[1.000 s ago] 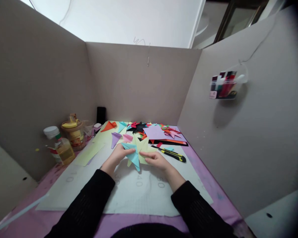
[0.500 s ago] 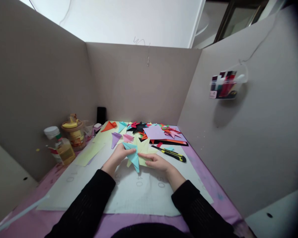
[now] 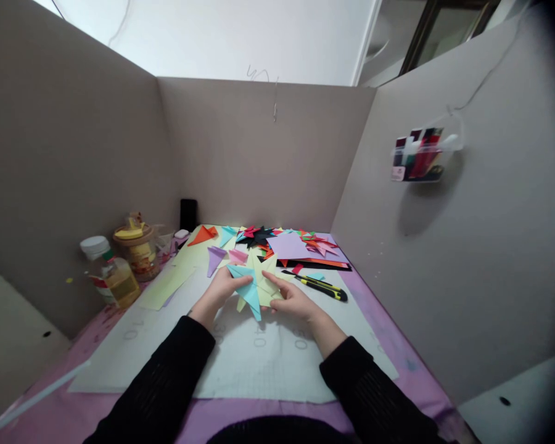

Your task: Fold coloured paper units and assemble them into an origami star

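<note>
Fingers at work: both sets are closed on paper above the numbered white sheet (image 3: 254, 376); your left hand (image 3: 219, 290) pinches the blue folded paper (image 3: 246, 288), thumb on top, while your right hand (image 3: 296, 301) grasps the pale yellow folded paper (image 3: 269, 290).
Bottle and jar: well left of your left fingers, the bottle (image 3: 121, 283) nearer, the jar (image 3: 142, 256) beyond it; parked out there, it seems, to give your elbows room.
Loose folds: orange piece (image 3: 202, 235), purple piece (image 3: 216, 260), pink piece (image 3: 237, 257), all past your left fingertips, spaced perhaps so that none snags another.
Blue paper: right between your two sets of fingers, its long axis slanting from your left thumb down to the right, sharp tip pointing back at you; that pinch looks meant to press it flat against the yellow.
Yellow paper: partly covered by the blue, two points aimed away beyond your fingertips, one poking out low on the left.
Cutter (image 3: 324, 288): beyond and right of your right fingers, slim end nearest them, probably left there for easy reach.
</note>
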Demonstrator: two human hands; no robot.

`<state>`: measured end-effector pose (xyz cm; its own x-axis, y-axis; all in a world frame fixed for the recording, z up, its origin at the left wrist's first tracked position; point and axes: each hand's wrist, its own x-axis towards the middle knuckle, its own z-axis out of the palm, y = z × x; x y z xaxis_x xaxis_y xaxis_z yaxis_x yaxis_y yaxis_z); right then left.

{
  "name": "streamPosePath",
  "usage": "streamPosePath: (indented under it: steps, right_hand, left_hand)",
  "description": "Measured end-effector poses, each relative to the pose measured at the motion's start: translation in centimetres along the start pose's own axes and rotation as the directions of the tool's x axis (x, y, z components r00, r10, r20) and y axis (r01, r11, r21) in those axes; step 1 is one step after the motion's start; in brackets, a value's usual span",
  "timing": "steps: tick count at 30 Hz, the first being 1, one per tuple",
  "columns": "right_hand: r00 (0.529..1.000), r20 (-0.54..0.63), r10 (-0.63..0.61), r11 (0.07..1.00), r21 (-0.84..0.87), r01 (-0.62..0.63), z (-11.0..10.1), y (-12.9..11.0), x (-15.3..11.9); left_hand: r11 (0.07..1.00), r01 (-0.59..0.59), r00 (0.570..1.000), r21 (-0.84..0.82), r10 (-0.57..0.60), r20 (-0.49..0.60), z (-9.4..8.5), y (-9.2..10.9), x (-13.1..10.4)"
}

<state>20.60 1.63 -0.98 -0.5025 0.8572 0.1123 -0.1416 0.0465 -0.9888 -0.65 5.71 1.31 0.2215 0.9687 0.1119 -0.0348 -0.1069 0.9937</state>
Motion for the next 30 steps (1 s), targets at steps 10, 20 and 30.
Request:
streamPosePath:
  steps: [10, 20, 30]
  right_hand:
    - [0.867, -0.460, -0.192, 0.978, -0.162, 0.130, 0.2, 0.3, 0.9]
    - [0.655, -0.754, -0.036, 0.876, 0.292, 0.384, 0.3, 2.5, 2.7]
    - [0.754, -0.653, 0.068, 0.851, 0.433, 0.298, 1.7, 2.2, 2.7]
  left_hand:
    - [0.998, -0.013, 0.995, -0.058, 0.007, -0.095, -0.1, -0.3, 0.5]
    - [0.980, -0.102, 0.973, -0.171, 0.062, -0.222, 1.8, -2.2, 0.8]
    - [0.986, -0.106, 0.974, -0.129, 0.077, -0.212, 3.6, -2.7, 0.2]
